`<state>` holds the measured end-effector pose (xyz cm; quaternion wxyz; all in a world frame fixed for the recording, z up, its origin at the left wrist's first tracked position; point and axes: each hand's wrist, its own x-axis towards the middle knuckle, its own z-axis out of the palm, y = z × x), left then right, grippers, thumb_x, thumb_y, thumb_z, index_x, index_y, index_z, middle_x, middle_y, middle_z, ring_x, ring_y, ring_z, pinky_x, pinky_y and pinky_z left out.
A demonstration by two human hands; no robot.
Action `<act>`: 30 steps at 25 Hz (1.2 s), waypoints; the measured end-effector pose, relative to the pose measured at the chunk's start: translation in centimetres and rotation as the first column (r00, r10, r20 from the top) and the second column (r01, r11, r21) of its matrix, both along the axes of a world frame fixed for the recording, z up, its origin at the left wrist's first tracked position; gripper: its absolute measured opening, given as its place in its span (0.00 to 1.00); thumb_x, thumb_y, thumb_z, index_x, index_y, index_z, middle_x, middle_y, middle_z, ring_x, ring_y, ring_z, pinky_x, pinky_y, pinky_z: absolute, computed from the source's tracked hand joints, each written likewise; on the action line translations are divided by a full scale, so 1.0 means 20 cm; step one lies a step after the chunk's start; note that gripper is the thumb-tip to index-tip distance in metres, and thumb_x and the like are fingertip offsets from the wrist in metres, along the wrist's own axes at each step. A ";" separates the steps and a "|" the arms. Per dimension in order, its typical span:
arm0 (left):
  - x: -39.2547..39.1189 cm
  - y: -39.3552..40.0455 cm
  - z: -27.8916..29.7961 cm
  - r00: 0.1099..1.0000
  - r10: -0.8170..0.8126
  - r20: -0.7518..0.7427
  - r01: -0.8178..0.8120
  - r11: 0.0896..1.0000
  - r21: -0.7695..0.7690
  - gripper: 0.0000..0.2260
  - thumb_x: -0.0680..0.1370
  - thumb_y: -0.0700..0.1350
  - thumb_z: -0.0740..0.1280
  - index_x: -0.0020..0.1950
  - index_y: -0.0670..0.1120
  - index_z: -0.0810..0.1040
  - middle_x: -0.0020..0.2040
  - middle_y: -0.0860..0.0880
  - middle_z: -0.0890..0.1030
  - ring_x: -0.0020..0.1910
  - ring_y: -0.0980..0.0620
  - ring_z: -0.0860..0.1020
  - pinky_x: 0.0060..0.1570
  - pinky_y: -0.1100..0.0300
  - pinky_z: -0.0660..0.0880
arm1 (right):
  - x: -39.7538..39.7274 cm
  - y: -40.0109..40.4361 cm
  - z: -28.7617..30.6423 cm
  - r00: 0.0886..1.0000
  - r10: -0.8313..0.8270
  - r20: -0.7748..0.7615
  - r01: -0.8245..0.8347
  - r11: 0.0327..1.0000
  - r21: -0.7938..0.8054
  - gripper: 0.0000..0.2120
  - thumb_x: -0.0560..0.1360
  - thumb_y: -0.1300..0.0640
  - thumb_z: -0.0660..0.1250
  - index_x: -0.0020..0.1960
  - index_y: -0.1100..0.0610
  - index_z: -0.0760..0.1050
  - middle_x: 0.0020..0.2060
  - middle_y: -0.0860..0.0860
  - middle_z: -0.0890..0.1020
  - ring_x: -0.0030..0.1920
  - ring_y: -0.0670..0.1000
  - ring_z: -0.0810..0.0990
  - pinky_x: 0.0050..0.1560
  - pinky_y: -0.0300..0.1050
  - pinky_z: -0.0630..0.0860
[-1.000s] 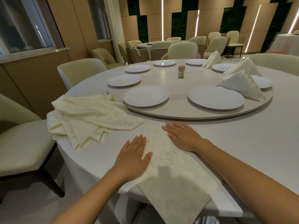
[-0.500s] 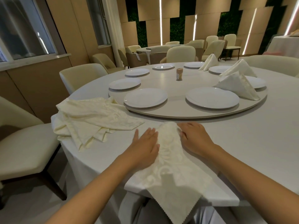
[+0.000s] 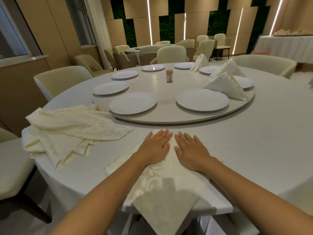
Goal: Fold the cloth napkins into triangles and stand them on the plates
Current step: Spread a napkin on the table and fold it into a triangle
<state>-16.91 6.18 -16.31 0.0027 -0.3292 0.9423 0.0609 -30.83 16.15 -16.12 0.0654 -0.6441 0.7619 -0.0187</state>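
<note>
Step in hand: flattening one cloth napkin (image 3: 162,189) at lower centre of frame. It lies on the counter (image 3: 254,146) with its near corner hanging over the edge. Looks like an early fold, no triangle shape yet.

Left hand (image 3: 155,146): palm down on the napkin, fingers (image 3: 162,134) straight and together, grasping nothing.

Right hand (image 3: 191,150): same, flat on the napkin just beside the left, fingers straight, nothing held.

Done: three folded napkins stand upper right of frame. Nearest one (image 3: 227,86) sits at the rim of the turntable (image 3: 169,118), beside or partly on a plate (image 3: 243,81); can't tell which. Second (image 3: 228,67) is behind it, third (image 3: 199,62) is further back by the far plates.

Left, plates: two near plates are bare, left one (image 3: 133,102) and right one (image 3: 202,99). Four more bare plates run up the left and far side: (image 3: 111,87), (image 3: 124,74), (image 3: 153,67), (image 3: 183,65). One more plate (image 3: 209,69) is behind the standing napkins; its state is unclear.

Left, stock: pile of unfolded napkins (image 3: 71,131) at centre left of frame, on the counter, well apart from the hands. Count not readable.

Other: small wooden shaker (image 3: 169,75) stands mid-turntable.

Estimate: roughly a third done. At least six plates are unserved, and the current napkin needs folding and standing.
</note>
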 end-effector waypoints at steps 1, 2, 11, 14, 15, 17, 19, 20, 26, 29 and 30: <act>0.00 0.00 0.00 1.000 0.002 0.002 -0.002 1.000 -0.013 0.23 0.84 0.51 0.45 0.79 0.53 0.46 0.79 0.54 0.45 0.77 0.57 0.43 0.76 0.51 0.40 | -0.01 0.02 0.00 1.000 -0.013 -0.004 0.014 1.000 0.007 0.28 0.82 0.45 0.39 0.78 0.55 0.38 0.77 0.51 0.41 0.77 0.50 0.39 0.76 0.51 0.39; 0.00 -0.01 0.00 1.000 0.003 0.005 -0.003 1.000 -0.018 0.23 0.84 0.51 0.45 0.79 0.54 0.46 0.79 0.54 0.46 0.77 0.57 0.44 0.76 0.51 0.40 | -0.02 0.05 0.00 1.000 -0.029 -0.006 0.029 0.999 0.014 0.28 0.82 0.44 0.39 0.78 0.55 0.37 0.77 0.51 0.40 0.77 0.50 0.38 0.76 0.51 0.38; 0.01 -0.01 0.00 1.000 -0.014 -0.009 0.014 1.000 0.013 0.23 0.84 0.49 0.45 0.79 0.53 0.46 0.79 0.54 0.46 0.77 0.57 0.43 0.76 0.51 0.40 | -0.10 0.36 0.03 0.992 -0.128 -0.012 0.129 0.990 0.064 0.31 0.81 0.42 0.39 0.78 0.56 0.37 0.77 0.52 0.40 0.77 0.52 0.37 0.76 0.52 0.37; 0.03 0.05 0.05 0.979 -0.009 -0.205 0.014 1.000 0.024 0.21 0.84 0.48 0.49 0.78 0.51 0.56 0.79 0.52 0.53 0.77 0.57 0.49 0.75 0.54 0.44 | -0.08 0.31 0.10 0.984 -0.159 -0.083 0.152 0.984 -0.090 0.27 0.81 0.46 0.49 0.75 0.59 0.56 0.75 0.56 0.60 0.75 0.57 0.54 0.74 0.51 0.52; 0.05 0.09 0.08 0.948 0.018 -0.317 -0.028 0.999 -0.025 0.20 0.83 0.47 0.52 0.76 0.50 0.63 0.78 0.52 0.57 0.76 0.55 0.54 0.74 0.55 0.49 | -0.08 0.29 0.13 0.983 -0.164 -0.082 0.148 0.975 -0.168 0.23 0.80 0.48 0.53 0.71 0.58 0.64 0.69 0.54 0.69 0.70 0.57 0.62 0.67 0.49 0.60; 0.13 0.14 0.12 0.875 0.114 -0.471 -0.187 0.976 -0.110 0.16 0.81 0.43 0.58 0.69 0.50 0.74 0.74 0.51 0.66 0.70 0.50 0.66 0.68 0.57 0.61 | -0.09 0.23 0.18 0.981 -0.177 0.078 0.190 0.952 -0.239 0.18 0.78 0.51 0.59 0.66 0.55 0.71 0.62 0.51 0.75 0.62 0.54 0.70 0.57 0.45 0.67; 0.24 0.15 0.15 0.839 0.300 -0.454 -0.340 0.940 -0.006 0.15 0.80 0.42 0.59 0.65 0.49 0.75 0.68 0.49 0.70 0.62 0.49 0.73 0.58 0.60 0.68 | -0.11 0.16 0.21 0.938 -0.223 0.266 0.275 0.945 -0.178 0.18 0.77 0.53 0.64 0.66 0.54 0.74 0.62 0.50 0.76 0.61 0.53 0.75 0.56 0.44 0.71; 0.29 0.14 0.16 0.833 0.393 -0.389 -0.403 0.913 0.060 0.15 0.80 0.43 0.60 0.66 0.49 0.74 0.67 0.48 0.70 0.60 0.49 0.74 0.54 0.61 0.69 | -0.11 0.12 0.22 0.926 -0.246 0.286 0.292 0.948 -0.129 0.17 0.76 0.54 0.66 0.64 0.55 0.75 0.61 0.51 0.78 0.59 0.53 0.76 0.55 0.44 0.73; 0.40 0.08 0.15 0.777 0.599 -0.194 -0.551 0.796 0.253 0.21 0.76 0.52 0.69 0.67 0.49 0.70 0.65 0.48 0.74 0.60 0.48 0.75 0.56 0.58 0.71 | -0.14 0.03 0.25 0.867 -0.306 0.394 0.289 0.952 0.102 0.05 0.72 0.61 0.68 0.39 0.62 0.80 0.34 0.59 0.82 0.31 0.51 0.75 0.34 0.39 0.70; 0.40 0.04 0.20 0.772 0.620 -0.138 -0.565 0.770 0.295 0.14 0.74 0.52 0.72 0.55 0.48 0.74 0.55 0.50 0.78 0.51 0.51 0.76 0.48 0.60 0.71 | -0.15 0.03 0.25 0.793 -0.348 0.500 0.308 0.937 0.164 0.07 0.72 0.62 0.68 0.35 0.60 0.76 0.27 0.55 0.79 0.26 0.52 0.75 0.31 0.39 0.72; 0.40 0.03 0.21 0.774 0.616 -0.149 -0.557 0.773 0.303 0.12 0.73 0.51 0.73 0.49 0.48 0.74 0.49 0.51 0.79 0.46 0.52 0.76 0.44 0.60 0.70 | -0.15 0.03 0.24 0.764 -0.354 0.539 0.329 0.933 0.147 0.06 0.72 0.63 0.69 0.36 0.60 0.76 0.27 0.56 0.80 0.27 0.52 0.76 0.32 0.41 0.75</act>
